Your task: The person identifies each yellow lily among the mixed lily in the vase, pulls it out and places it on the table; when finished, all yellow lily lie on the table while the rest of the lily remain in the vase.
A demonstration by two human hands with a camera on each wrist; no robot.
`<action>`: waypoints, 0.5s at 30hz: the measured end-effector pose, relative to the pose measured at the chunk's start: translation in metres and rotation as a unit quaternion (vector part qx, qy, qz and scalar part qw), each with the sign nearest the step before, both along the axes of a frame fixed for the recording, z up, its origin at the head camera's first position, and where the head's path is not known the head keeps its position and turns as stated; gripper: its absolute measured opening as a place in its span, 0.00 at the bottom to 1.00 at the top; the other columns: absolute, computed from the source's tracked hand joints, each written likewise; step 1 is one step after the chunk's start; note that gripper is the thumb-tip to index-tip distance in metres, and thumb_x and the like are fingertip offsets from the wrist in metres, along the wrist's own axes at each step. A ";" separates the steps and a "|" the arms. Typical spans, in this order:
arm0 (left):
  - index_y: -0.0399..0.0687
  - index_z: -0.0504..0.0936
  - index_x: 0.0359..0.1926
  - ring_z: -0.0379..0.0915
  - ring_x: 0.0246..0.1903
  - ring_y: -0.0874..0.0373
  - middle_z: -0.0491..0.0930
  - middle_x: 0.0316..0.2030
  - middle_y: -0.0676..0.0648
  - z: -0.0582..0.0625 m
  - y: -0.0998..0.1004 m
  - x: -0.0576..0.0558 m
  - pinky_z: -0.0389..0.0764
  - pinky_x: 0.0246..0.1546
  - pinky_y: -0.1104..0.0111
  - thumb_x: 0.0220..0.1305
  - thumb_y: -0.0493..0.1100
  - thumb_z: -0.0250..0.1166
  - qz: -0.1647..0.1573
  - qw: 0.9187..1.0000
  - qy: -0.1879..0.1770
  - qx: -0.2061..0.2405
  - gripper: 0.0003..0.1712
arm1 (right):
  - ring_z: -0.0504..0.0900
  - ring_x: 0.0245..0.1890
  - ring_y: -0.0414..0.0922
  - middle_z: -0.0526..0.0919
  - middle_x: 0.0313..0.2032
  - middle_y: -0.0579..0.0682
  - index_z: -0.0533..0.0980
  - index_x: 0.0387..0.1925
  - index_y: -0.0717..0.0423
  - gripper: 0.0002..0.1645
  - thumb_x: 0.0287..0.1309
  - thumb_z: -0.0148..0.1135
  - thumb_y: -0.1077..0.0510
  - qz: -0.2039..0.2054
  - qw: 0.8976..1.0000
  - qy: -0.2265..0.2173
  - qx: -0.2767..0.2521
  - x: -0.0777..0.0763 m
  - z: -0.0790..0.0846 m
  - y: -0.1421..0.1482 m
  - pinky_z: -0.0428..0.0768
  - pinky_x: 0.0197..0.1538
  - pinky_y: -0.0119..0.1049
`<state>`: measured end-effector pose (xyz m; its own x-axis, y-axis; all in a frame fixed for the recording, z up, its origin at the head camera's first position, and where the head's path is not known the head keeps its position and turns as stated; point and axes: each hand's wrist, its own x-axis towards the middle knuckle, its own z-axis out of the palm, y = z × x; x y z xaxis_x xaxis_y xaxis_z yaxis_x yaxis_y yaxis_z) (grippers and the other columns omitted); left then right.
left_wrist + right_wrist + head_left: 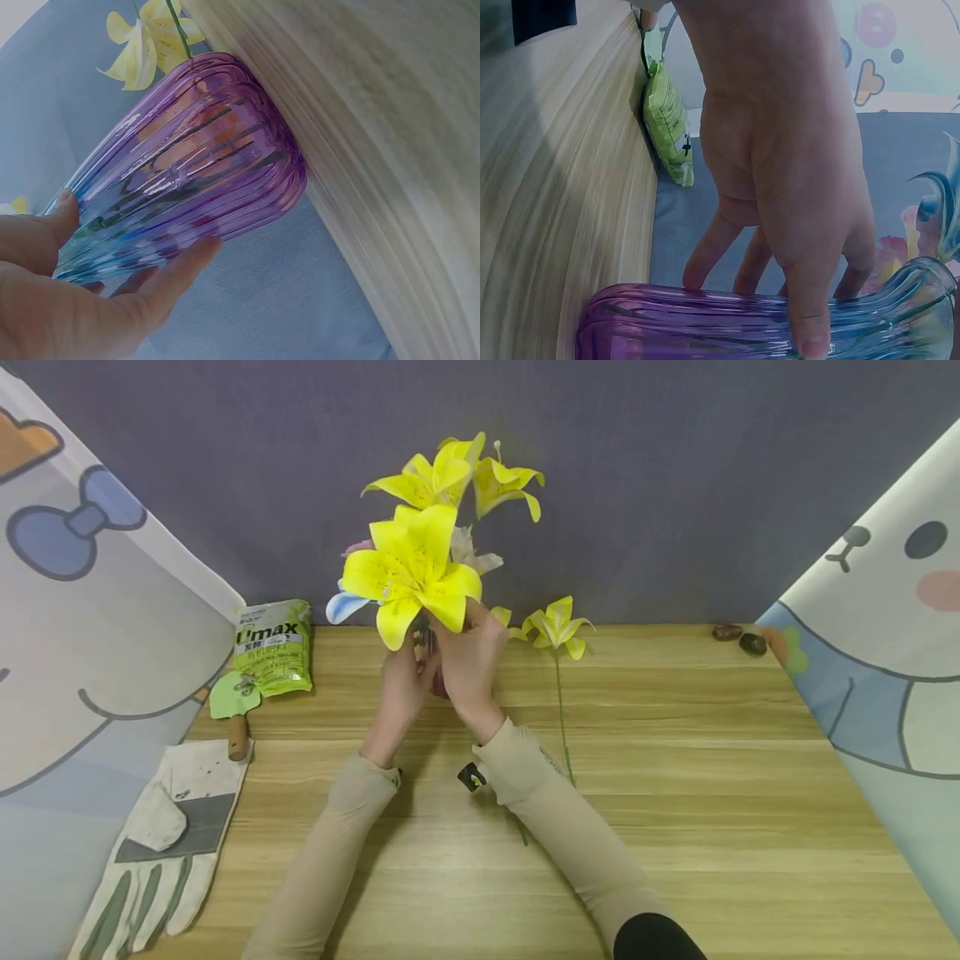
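Vase (pixel 210 157) upright, long axis vertical, flared mouth up, purple base down at the tabletop (pixel 712 793), middle of the far edge. Both hands grip it: left hand (pixel 401 689) with thumb and fingers round the neck, right hand (pixel 472 664) with thumb one side, fingers the other. Yellow lilies (pixel 412 572) top the bunch, and in the head view they and the hands hide most of the vase. Left wrist view shows stems (pixel 202 180) inside the ribbed glass; right wrist view adds pink blooms (pixel 892 251) by the mouth. Loose lily (pixel 557 631) lies right of the hands, bag (pixel 273 652) left.
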<state>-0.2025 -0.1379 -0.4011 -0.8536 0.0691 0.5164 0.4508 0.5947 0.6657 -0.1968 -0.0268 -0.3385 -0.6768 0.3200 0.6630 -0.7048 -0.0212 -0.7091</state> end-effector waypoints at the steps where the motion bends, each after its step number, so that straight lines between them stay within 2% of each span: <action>1: 0.26 0.65 0.71 0.79 0.58 0.29 0.75 0.61 0.23 0.000 0.000 0.000 0.89 0.42 0.45 0.75 0.30 0.66 0.001 1.000 0.002 -0.001 0.30 | 0.80 0.26 0.46 0.89 0.32 0.62 0.88 0.43 0.71 0.08 0.62 0.74 0.71 -0.009 1.000 -0.001 0.001 -0.001 0.000 -0.001 0.79 0.34 0.32; 3: 0.26 0.65 0.72 0.80 0.56 0.29 0.75 0.61 0.24 -0.001 0.000 -0.001 0.89 0.42 0.45 0.75 0.31 0.67 0.002 1.000 0.006 0.002 0.31 | 0.82 0.28 0.43 0.89 0.34 0.62 0.88 0.43 0.72 0.07 0.64 0.73 0.71 -0.012 1.000 0.003 -0.006 -0.002 -0.001 -0.001 0.80 0.35 0.30; 6: 0.28 0.63 0.74 0.80 0.55 0.29 0.74 0.61 0.25 -0.002 0.000 -0.002 0.89 0.41 0.44 0.74 0.33 0.69 0.000 1.000 0.009 0.012 0.35 | 0.83 0.33 0.42 0.88 0.37 0.67 0.85 0.44 0.78 0.07 0.66 0.67 0.76 0.024 0.998 0.029 -0.053 -0.003 -0.002 -0.001 0.81 0.40 0.31; 9: 0.30 0.60 0.78 0.79 0.56 0.29 0.73 0.64 0.25 -0.002 0.000 -0.003 0.88 0.42 0.43 0.74 0.35 0.71 0.002 1.000 0.010 0.014 0.41 | 0.82 0.31 0.50 0.85 0.34 0.71 0.82 0.43 0.82 0.07 0.65 0.65 0.79 0.041 0.994 0.054 -0.081 -0.003 -0.001 -0.001 0.84 0.40 0.37; 12: 0.29 0.59 0.79 0.79 0.57 0.29 0.72 0.65 0.25 -0.002 0.000 -0.004 0.88 0.44 0.44 0.74 0.37 0.71 0.006 1.000 0.009 0.008 0.43 | 0.82 0.28 0.61 0.85 0.34 0.72 0.83 0.44 0.81 0.07 0.65 0.67 0.77 0.029 0.994 0.061 -0.089 -0.002 0.003 0.000 0.88 0.38 0.47; 13: 0.28 0.58 0.79 0.79 0.57 0.30 0.72 0.65 0.25 -0.002 0.000 -0.004 0.88 0.44 0.44 0.73 0.37 0.71 0.007 1.000 0.009 0.008 0.43 | 0.83 0.27 0.62 0.86 0.33 0.70 0.84 0.43 0.78 0.07 0.64 0.70 0.76 0.008 0.995 0.059 -0.082 -0.001 0.006 0.000 0.88 0.37 0.48; 15: 0.28 0.59 0.78 0.79 0.56 0.30 0.73 0.64 0.25 -0.002 0.000 -0.004 0.88 0.43 0.44 0.73 0.38 0.72 0.007 1.000 0.010 0.012 0.44 | 0.85 0.27 0.59 0.87 0.34 0.70 0.84 0.44 0.78 0.08 0.64 0.71 0.75 0.002 0.994 0.063 -0.090 0.000 0.010 0.000 0.89 0.37 0.49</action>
<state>-0.2062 -0.1378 -0.4029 -0.8444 0.0447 0.5339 0.4552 0.5853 0.6710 -0.1971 -0.0265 -0.3285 -0.5938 0.4389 0.6744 -0.7872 -0.1431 -0.5999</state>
